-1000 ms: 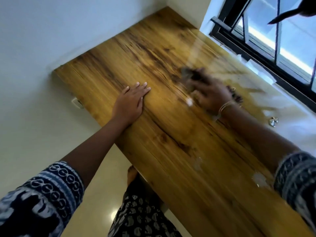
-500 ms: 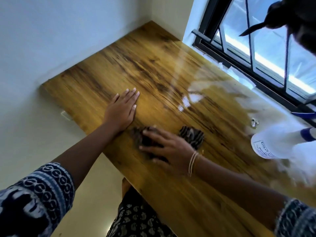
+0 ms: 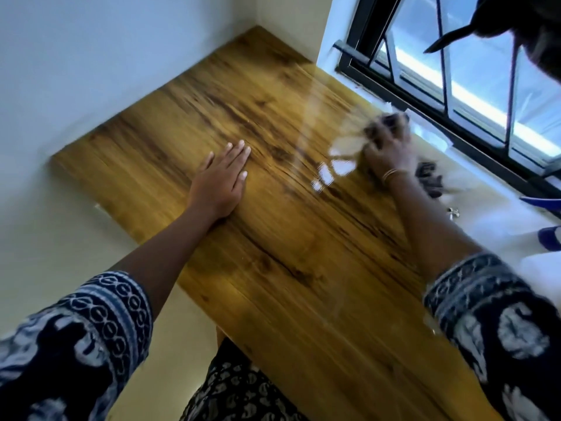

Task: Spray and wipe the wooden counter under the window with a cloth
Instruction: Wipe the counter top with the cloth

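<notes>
The glossy wooden counter (image 3: 273,238) runs from the left wall to the window side. My left hand (image 3: 221,180) lies flat on it near the left front, fingers together, holding nothing. My right hand (image 3: 387,150) is blurred with motion at the far side, close under the window, pressing a dark cloth (image 3: 429,179) onto the wood. Parts of the cloth stick out beyond the fingers and behind the wrist. The white spray bottle with blue parts (image 3: 546,235) shows only partly at the right edge.
A black-framed window with bars (image 3: 449,95) borders the counter's far right side. White walls close the left and far ends. A small metal object (image 3: 453,211) lies near the bottle. The counter's front edge (image 3: 194,287) drops to the floor by my legs.
My right hand has swept the cloth from the counter's near middle away to the window side. The left hand has stayed flat in place. The camera shifted slightly.
</notes>
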{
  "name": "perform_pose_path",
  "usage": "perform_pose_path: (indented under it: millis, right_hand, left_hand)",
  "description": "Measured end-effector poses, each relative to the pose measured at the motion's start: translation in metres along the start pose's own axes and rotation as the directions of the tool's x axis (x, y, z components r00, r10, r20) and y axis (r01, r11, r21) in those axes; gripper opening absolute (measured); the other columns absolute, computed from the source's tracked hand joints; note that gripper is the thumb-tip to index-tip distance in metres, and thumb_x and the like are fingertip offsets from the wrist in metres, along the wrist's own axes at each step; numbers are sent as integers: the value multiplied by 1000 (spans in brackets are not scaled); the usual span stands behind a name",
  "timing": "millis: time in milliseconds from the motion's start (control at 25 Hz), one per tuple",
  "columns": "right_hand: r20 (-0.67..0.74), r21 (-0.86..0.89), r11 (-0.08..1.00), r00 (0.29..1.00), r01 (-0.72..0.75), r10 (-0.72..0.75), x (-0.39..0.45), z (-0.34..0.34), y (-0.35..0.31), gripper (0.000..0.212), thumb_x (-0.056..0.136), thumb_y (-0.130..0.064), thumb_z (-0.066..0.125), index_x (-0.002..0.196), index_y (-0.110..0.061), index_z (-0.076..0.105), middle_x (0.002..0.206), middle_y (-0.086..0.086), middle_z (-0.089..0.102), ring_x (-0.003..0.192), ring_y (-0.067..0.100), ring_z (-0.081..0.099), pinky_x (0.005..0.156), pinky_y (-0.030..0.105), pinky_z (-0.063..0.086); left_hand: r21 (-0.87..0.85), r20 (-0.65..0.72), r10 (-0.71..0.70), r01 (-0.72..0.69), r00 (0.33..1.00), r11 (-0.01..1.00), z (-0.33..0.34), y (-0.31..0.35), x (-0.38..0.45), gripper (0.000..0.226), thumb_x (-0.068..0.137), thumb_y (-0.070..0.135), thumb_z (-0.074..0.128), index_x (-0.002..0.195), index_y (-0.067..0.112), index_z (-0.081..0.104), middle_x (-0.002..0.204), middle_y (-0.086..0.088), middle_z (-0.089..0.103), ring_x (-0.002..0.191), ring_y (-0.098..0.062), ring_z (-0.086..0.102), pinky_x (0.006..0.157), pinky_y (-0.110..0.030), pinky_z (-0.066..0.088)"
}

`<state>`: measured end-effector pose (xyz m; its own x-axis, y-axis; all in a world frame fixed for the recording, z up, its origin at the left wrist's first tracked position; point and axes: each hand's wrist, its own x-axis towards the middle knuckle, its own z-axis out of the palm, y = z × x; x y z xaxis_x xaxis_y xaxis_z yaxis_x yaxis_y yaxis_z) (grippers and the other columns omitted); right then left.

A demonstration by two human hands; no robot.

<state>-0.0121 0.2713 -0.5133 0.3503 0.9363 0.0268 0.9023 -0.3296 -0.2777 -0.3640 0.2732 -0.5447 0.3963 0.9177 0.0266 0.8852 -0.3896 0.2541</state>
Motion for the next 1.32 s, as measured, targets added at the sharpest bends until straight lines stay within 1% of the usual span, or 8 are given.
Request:
perform_pose_path:
  millis: [80,280,520,640,760,960,1160,1320]
  right_hand:
    - [-17,-21,955,955,295,-295,-51,19,-44,53,92,-49,44,144,-48,34,162,0,11,143,33,27,98,49,49]
    - [177,116,402,379,908,-908,-144,51,-81,53,96,-51,37,147,-50,26,164,-6,13,148,25,21,92,40,50]
    - [62,18,989,987,148,-148,38,12,-6,49,95,-50,40,144,-47,38,164,-4,9,141,31,30,110,48,37]
    - [8,-22,1000,1000,-15,15,41,9,-7,52,96,-49,37,147,-39,35,165,1,5,150,34,9,114,56,31]
    - [51,-66,931,933,359,-356,-19,26,-60,47,95,-51,31,142,-52,31,164,-4,6,149,34,15,100,50,45]
    - [227,66,449,425,891,-876,-62,43,-89,50,96,-47,37,146,-46,33,163,1,15,147,32,21,96,45,47]
    - [156,-13,889,879,458,-451,78,25,-74,47,96,-47,42,143,-49,38,163,-7,9,144,30,26,112,47,35]
    - [116,-15,995,989,98,-95,101,25,-61,55,96,-50,37,149,-39,32,165,1,3,151,31,8,119,52,24]
  left_hand:
    - [-5,0,1,-1,1000,1000,-1,1,0,53,101,29,31,153,23,20,161,6,15,148,-11,11,119,-40,12]
    - [1,4,10,-10,1000,1000,-5,2,-2,53,101,27,31,153,21,20,161,5,15,148,-12,11,119,-40,12]
    - [-23,-38,10,-11,999,1000,-1,0,-1,53,100,26,34,152,23,23,160,5,19,148,-12,14,119,-41,14]
    - [-30,-53,5,-7,999,1000,1,0,-1,52,101,26,34,152,23,24,160,6,20,148,-11,15,119,-41,15]
    - [-34,-49,1,-2,999,999,-2,1,0,52,101,26,34,152,24,24,160,6,20,148,-11,15,119,-40,15]
    - [-23,-38,-7,6,999,1000,0,0,0,52,101,27,34,152,24,23,160,7,20,147,-10,15,119,-40,15]
    - [-65,-54,-21,17,998,998,0,0,-1,51,100,28,34,151,26,27,159,8,23,147,-9,16,120,-39,15]
    - [-77,-65,-20,15,998,997,1,-2,1,51,100,28,34,150,27,29,158,8,24,147,-8,17,119,-38,15]
